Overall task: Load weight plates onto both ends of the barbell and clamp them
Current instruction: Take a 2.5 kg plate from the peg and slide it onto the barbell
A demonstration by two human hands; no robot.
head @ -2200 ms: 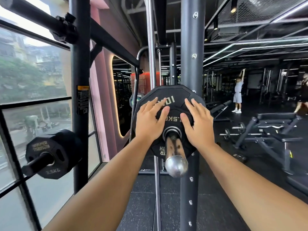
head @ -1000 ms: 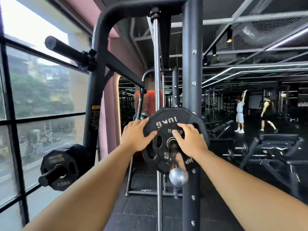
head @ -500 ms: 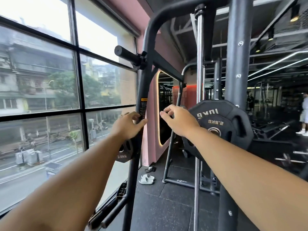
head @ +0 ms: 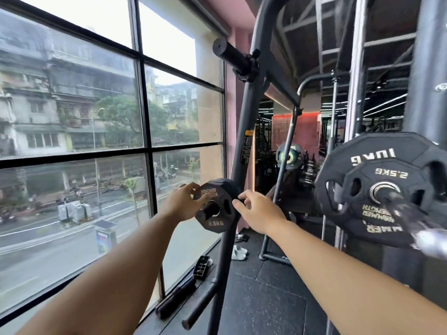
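Off beyond the left hand point(head: 182, 204) there's the big window point(head: 72, 117), street outside. The left hand itself grips the near-left rim of a small 2.5 kg plate point(head: 217, 223), thumb laid across its lettered face, fingers curled over the edge. That plate hangs on a storage peg point(head: 205, 212) sticking out of the rack upright point(head: 243, 141), right between the two hands. Across the plate, the right hand point(head: 260, 213) has thumb and forefinger curled onto the opposite rim, so both hands are clamped on the one disc.

Well out past the right hand sits the barbell sleeve point(head: 408, 215), carrying a 10 kg plate point(head: 372, 153) with another 2.5 kg disc point(head: 391, 175) stacked on its outer face. No collar shows on that sleeve from here.

So this reads as the fetch step: picking up the next plate from storage. The next move calls for a straight pull along the peg's axis, towards the person, until the bore clears the tip, with both hands sharing the weight as it drops free. Then carry it to the barbell end that needs it. The clamps look to be ahead.
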